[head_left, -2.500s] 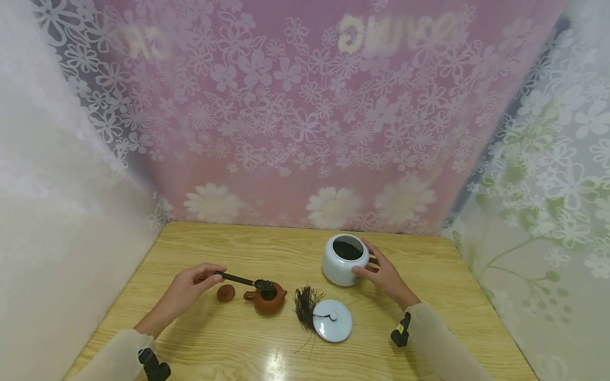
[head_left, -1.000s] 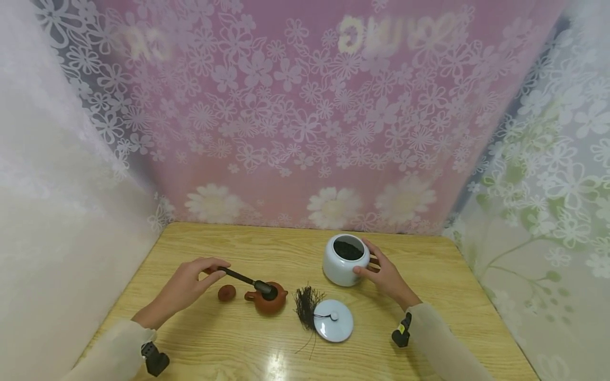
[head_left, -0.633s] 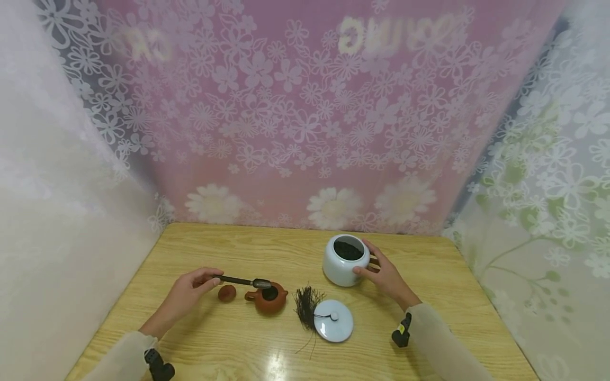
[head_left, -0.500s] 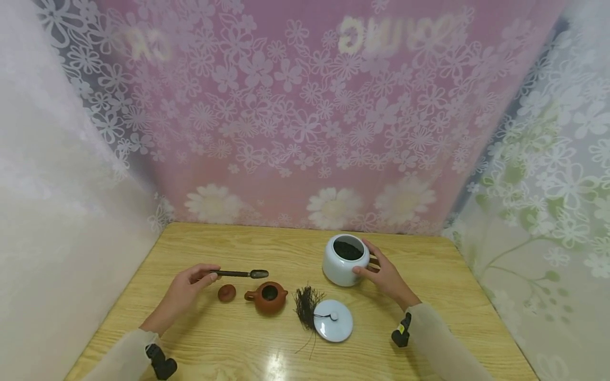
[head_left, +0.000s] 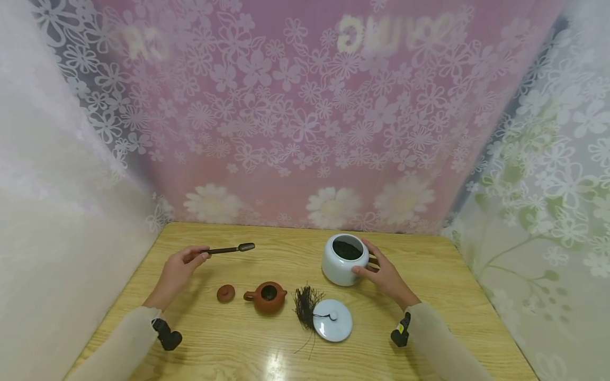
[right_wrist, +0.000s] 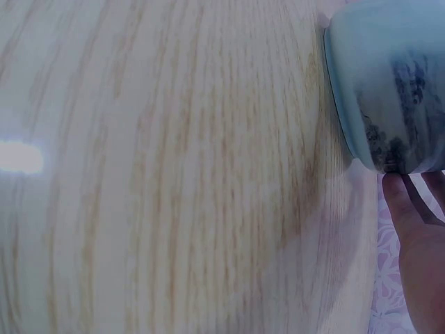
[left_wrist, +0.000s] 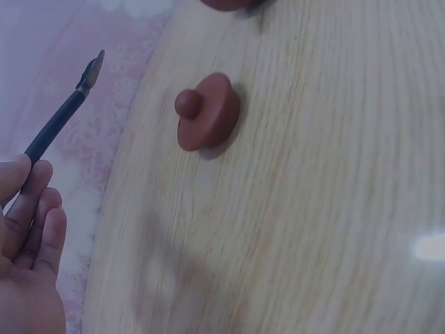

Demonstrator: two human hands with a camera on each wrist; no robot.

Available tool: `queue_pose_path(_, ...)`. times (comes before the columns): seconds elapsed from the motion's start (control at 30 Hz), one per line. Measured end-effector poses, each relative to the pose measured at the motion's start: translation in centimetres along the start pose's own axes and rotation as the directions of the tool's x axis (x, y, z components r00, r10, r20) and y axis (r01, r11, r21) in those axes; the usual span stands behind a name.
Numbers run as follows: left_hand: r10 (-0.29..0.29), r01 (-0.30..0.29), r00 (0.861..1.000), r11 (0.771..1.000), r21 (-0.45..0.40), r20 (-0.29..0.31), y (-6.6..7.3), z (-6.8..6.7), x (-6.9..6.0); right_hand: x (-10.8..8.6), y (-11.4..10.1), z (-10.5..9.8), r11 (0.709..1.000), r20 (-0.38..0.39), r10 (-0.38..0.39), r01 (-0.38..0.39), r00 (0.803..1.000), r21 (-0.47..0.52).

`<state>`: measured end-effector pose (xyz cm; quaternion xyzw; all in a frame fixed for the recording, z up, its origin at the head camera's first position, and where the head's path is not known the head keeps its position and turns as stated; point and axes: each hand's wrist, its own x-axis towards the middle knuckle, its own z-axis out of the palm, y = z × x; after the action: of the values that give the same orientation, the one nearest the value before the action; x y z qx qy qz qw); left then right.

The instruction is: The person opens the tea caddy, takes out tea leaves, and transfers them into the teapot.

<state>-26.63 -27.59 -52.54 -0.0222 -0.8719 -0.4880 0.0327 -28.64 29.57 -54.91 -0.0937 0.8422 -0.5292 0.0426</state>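
My left hand (head_left: 177,274) pinches the dark handle of a tea scoop (head_left: 224,250) between thumb and fingers, raised over the left part of the table. The left wrist view shows the scoop (left_wrist: 59,120) by its handle, with its bowl pointing away. Nearer me stands a small reddish-brown clay teapot (head_left: 269,305), uncovered, with dark leaves inside. Its knobbed lid (head_left: 226,293) lies left of it. My right hand (head_left: 389,279) grips the right side of a white porcelain jar (head_left: 337,271), which holds dark tea leaves. In the right wrist view, the jar (right_wrist: 389,90) carries a dark painted pattern.
A round white jar lid (head_left: 335,329) with a knob lies right of the teapot, toward me. Beside it is a tuft of thin dark strands (head_left: 305,306), one crossing onto the lid. Flowered cloth (head_left: 305,132) hangs behind the wooden table (head_left: 276,349).
The scoop first held leaves over the teapot, then tipped into its mouth. Since then my left hand has lifted it away, back and to the left. My right hand and the jar have stayed put.
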Motion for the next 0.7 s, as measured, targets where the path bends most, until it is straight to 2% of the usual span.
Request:
queue_pose_path(0.3, -0.054, 0.055, 0.998, 0.997, 0.058, -0.028, -0.1, -0.1, 1.0, 0.0, -0.1, 0.0, 1.000, -0.001, -0.005, 0.005, 1.000, -0.011)
queue_pose_path(0.47, -0.090, 0.091, 0.996, 0.994, 0.063, -0.031, -0.7, 0.0, 1.2, 0.1, -0.2, 0.0, 1.000, -0.002, 0.003, -0.003, 1.000, -0.012)
queue_pose_path(0.7, -0.090, 0.092, 0.996, 0.994, 0.065, -0.027, -1.8, 0.3, 1.1, -0.1, -0.1, 0.0, 1.000, -0.003, -0.001, 0.001, 1.000, -0.012)
